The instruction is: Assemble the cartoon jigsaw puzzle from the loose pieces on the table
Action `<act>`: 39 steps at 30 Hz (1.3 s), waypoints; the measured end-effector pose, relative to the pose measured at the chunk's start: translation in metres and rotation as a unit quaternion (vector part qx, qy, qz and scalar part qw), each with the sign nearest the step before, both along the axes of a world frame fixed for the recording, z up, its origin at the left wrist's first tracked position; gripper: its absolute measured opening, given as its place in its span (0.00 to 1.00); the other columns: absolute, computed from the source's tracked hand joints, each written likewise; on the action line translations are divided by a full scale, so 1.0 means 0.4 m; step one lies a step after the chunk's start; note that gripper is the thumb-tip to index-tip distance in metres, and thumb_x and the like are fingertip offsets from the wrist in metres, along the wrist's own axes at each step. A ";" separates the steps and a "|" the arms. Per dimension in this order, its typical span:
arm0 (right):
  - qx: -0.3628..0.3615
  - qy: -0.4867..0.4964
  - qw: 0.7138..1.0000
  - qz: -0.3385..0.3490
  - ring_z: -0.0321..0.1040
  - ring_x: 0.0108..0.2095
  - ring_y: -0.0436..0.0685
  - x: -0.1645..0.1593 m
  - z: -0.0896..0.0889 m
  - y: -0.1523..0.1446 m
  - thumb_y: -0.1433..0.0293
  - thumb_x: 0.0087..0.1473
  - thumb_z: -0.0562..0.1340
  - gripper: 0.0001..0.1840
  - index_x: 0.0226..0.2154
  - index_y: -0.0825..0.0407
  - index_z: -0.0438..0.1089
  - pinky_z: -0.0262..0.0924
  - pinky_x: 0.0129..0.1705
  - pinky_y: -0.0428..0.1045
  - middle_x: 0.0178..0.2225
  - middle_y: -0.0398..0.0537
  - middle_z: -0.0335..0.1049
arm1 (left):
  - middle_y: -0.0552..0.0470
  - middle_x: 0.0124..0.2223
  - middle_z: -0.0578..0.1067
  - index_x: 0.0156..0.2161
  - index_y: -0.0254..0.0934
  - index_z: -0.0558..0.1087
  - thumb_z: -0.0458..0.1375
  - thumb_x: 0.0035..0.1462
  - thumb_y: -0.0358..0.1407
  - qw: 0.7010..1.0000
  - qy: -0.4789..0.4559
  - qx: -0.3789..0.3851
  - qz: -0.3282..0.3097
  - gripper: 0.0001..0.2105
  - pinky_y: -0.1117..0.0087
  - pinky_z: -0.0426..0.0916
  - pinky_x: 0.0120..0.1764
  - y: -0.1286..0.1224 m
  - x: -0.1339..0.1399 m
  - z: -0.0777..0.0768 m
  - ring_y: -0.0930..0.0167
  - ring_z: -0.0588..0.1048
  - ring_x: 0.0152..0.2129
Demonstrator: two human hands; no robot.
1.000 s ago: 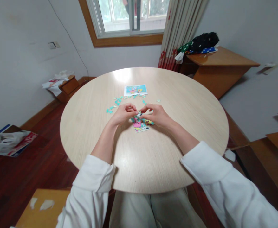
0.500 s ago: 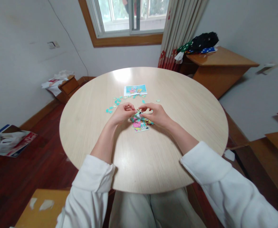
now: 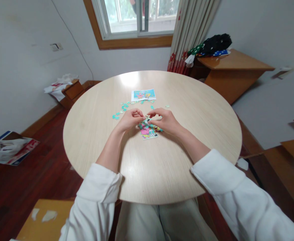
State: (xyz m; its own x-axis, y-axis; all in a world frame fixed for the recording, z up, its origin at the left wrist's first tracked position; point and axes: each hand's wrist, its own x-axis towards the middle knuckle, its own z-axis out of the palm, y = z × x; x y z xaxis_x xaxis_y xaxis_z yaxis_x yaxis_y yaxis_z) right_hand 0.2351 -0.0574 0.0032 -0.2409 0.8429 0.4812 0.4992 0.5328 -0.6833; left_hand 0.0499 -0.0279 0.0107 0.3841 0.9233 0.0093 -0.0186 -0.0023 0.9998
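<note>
A partly joined jigsaw puzzle (image 3: 149, 132) with pink, yellow and teal cartoon figures lies on the round table (image 3: 96, 127). My left hand (image 3: 132, 119) rests at its upper left, fingers curled, thumb and fingertips at the puzzle's top edge. From the right, my right hand (image 3: 164, 119) reaches over the puzzle with thumb and index finger bent around a small puzzle piece (image 3: 148, 119) with black and white on it. The fingers hide part of the upper puzzle, so the exact contact is hard to see.
Loose teal puzzle pieces (image 3: 124, 106) lie scattered behind my left hand, and a single pale piece (image 3: 167, 106) lies behind my right. A picture card (image 3: 143, 95) showing cartoon figures lies farther back. Beyond the table stand a wooden desk (image 3: 234, 60) and a curtain (image 3: 187, 30).
Almost nothing differs. Both hands stay at the puzzle's upper edge, and the view shifts very slightly.
</note>
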 end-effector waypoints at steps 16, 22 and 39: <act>0.028 -0.005 0.998 -0.053 0.71 0.39 0.58 0.011 0.009 0.011 0.70 0.51 0.64 0.05 0.32 0.49 0.77 0.61 0.46 0.55 0.36 0.48 0.78 | 0.57 0.23 0.69 0.25 0.35 0.68 0.65 0.43 0.30 0.992 0.083 0.089 0.023 0.08 0.73 0.59 0.26 -0.006 0.011 -0.004 0.78 0.66 0.19; -0.005 0.021 0.995 -0.098 0.70 0.34 0.57 0.020 0.009 0.023 0.65 0.54 0.61 0.10 0.29 0.51 0.76 0.62 0.42 0.54 0.32 0.49 0.77 | 0.56 0.23 0.69 0.26 0.35 0.73 0.66 0.40 0.31 0.940 0.283 0.186 -0.043 0.06 0.71 0.60 0.28 -0.022 0.021 -0.010 0.75 0.65 0.21; -0.110 0.028 0.993 0.013 0.69 0.28 0.54 0.019 0.003 0.022 0.61 0.48 0.64 0.12 0.25 0.53 0.76 0.63 0.35 0.51 0.26 0.48 0.75 | 0.53 0.29 0.68 0.29 0.36 0.76 0.63 0.46 0.33 0.900 0.363 0.240 0.012 0.03 0.68 0.60 0.37 0.021 -0.012 -0.038 0.71 0.66 0.27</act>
State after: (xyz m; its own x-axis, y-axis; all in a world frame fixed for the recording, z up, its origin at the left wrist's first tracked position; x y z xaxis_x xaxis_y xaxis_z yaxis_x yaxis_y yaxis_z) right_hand 0.2427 -0.0485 0.0046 -0.2412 0.9232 0.2991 0.4457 0.3792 -0.8109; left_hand 0.0452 -0.0196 -0.0045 0.4299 0.8879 0.1637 0.6458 -0.4290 0.6316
